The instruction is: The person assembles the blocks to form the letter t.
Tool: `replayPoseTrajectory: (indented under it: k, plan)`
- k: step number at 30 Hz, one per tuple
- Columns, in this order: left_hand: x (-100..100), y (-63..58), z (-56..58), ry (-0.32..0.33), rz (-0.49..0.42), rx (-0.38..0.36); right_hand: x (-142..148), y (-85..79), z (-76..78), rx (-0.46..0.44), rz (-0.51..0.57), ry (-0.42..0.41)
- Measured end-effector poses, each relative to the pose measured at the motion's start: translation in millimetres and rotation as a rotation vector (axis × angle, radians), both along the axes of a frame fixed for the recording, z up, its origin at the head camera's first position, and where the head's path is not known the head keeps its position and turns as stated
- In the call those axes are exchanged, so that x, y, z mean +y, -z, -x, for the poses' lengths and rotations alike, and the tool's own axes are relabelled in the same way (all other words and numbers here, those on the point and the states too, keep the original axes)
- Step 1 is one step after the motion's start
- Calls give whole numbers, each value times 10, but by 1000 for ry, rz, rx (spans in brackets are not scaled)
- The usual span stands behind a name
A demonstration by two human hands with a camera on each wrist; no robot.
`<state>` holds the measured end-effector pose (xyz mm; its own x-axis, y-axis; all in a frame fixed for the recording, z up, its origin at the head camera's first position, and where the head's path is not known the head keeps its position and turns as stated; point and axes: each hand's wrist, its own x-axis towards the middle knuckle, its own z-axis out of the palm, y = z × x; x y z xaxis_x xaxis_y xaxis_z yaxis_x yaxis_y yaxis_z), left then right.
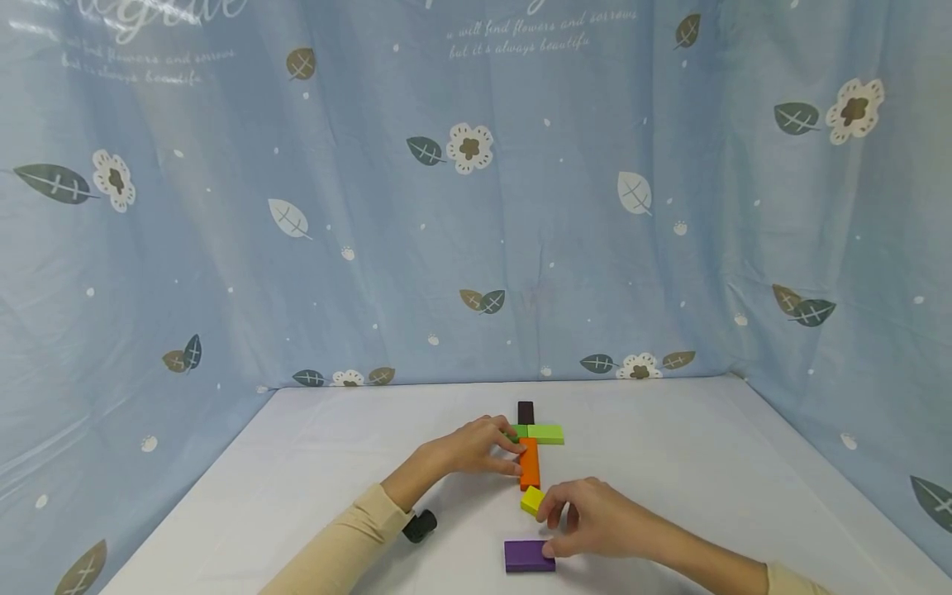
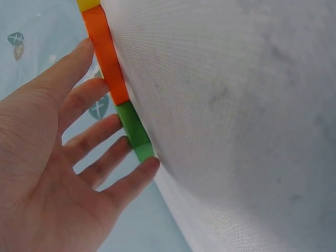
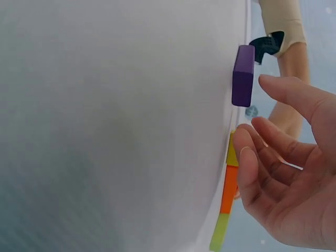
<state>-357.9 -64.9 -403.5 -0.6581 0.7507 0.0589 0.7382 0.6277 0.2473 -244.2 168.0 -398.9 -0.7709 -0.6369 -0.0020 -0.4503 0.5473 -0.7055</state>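
Note:
In the head view my left hand [image 1: 476, 446] has its fingers stretched along the left side of an orange block [image 1: 529, 464] and a green block [image 1: 513, 431]. The left wrist view shows the fingertips right at these blocks' edges. Loosely bent, the fingers of my right hand [image 1: 595, 519] come up to a small yellow block [image 1: 531, 500], set at an angle below the orange one. The right thumb overlaps the right end of a purple block [image 1: 525, 557] in the head view; in the right wrist view a gap separates it from the purple block [image 3: 243, 76].
A light green block [image 1: 546, 435] lies beside the green one, and a dark block [image 1: 525, 412] stands beyond them. Under the left sleeve a black device [image 1: 420, 526] shows at the wrist. A blue patterned curtain [image 1: 372, 207] encloses the white table [image 1: 297, 463].

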Motion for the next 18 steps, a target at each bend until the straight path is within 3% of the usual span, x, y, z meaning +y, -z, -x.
replayPoseTrajectory:
  k: [18]
  plan:
    - [7, 7, 5, 8, -6, 7, -25, 6, -55, -73, -17, -27]
